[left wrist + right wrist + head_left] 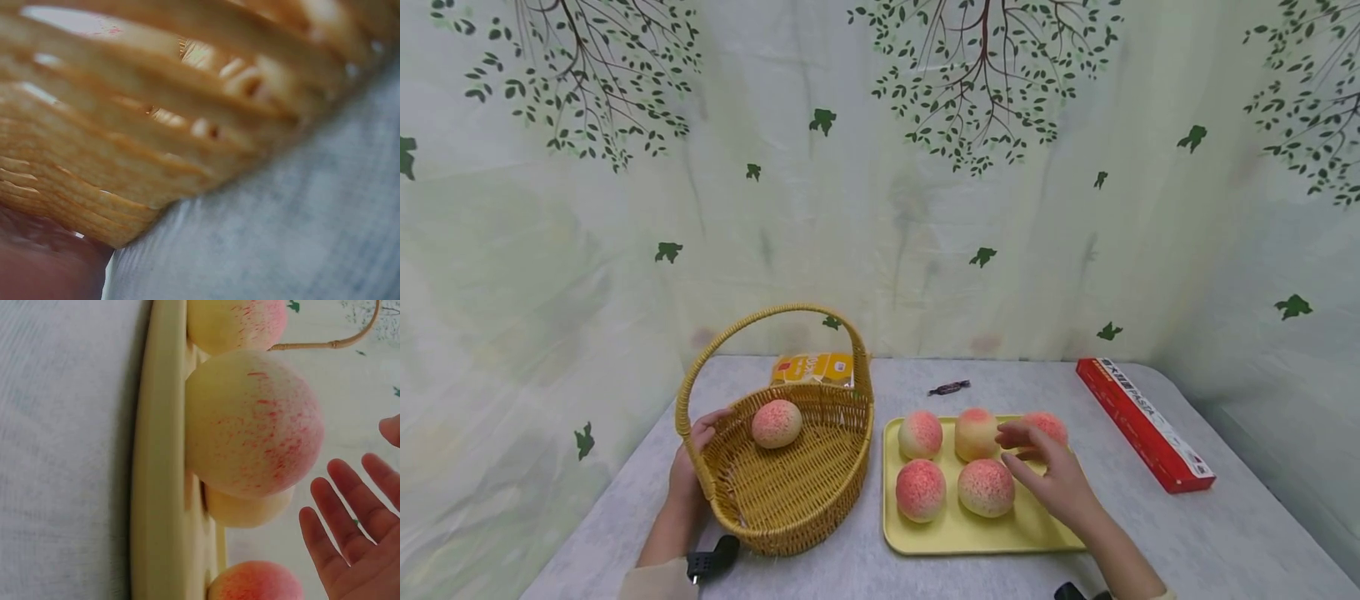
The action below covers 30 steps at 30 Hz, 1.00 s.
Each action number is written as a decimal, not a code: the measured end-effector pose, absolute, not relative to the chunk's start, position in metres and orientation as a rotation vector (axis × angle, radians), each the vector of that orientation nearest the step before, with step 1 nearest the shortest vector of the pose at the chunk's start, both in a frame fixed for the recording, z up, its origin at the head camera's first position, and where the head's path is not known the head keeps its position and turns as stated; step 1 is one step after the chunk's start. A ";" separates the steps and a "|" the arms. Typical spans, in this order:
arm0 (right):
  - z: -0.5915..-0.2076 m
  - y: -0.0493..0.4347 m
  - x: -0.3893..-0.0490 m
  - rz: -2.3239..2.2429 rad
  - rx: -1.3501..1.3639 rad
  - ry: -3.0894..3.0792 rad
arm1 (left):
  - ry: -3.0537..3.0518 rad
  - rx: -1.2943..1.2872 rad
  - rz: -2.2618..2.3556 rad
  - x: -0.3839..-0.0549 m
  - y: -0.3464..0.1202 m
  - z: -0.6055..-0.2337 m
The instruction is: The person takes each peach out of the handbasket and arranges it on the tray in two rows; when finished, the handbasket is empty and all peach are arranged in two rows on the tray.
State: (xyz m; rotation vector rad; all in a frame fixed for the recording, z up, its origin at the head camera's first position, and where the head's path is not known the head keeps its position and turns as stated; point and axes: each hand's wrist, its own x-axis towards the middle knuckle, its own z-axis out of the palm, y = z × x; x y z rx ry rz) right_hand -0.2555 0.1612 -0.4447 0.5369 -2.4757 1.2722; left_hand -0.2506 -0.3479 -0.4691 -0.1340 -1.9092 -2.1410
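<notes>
My left hand (687, 467) holds the left side of a wicker basket (842, 492), its fingertips over the rim below the tall handle. In the left wrist view, part of that hand lies against the woven wall. One pink-speckled peach (777, 423) sits inside the basket. My right hand (1051, 473) hovers over the right part of a yellow tray (985, 543), fingers spread and nothing in them. Several peaches stand on the tray; the nearest to the thumb is a front peach (987, 488). Behind the fingers, a back-right peach (1047, 427) is partly hidden.
A red pasta box (1142, 425) lies at the table's right. Behind the tray is a small dark wrapped candy (950, 388). A yellow packet (812, 368) lies behind the basket, partly covered by it. A leaf-printed curtain (910, 208) hangs along the table's back edge.
</notes>
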 end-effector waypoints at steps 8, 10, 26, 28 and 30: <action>-0.430 0.151 -0.255 1.284 0.532 -2.462 | -1.892 -0.119 -2.153 -0.249 -0.348 -0.468; -0.426 0.148 -0.255 1.289 0.561 -2.444 | -1.894 -0.114 -2.151 -0.249 -0.348 -0.467; -0.397 0.096 -0.257 1.323 0.941 -2.301 | -1.940 -0.117 -2.108 -0.255 -0.351 -0.472; -0.395 0.088 -0.257 1.338 0.984 -2.299 | -1.910 -0.145 -2.127 -0.255 -0.351 -0.473; -0.395 0.080 -0.257 1.344 1.037 -2.284 | -1.893 -0.156 -2.148 -0.254 -0.351 -0.473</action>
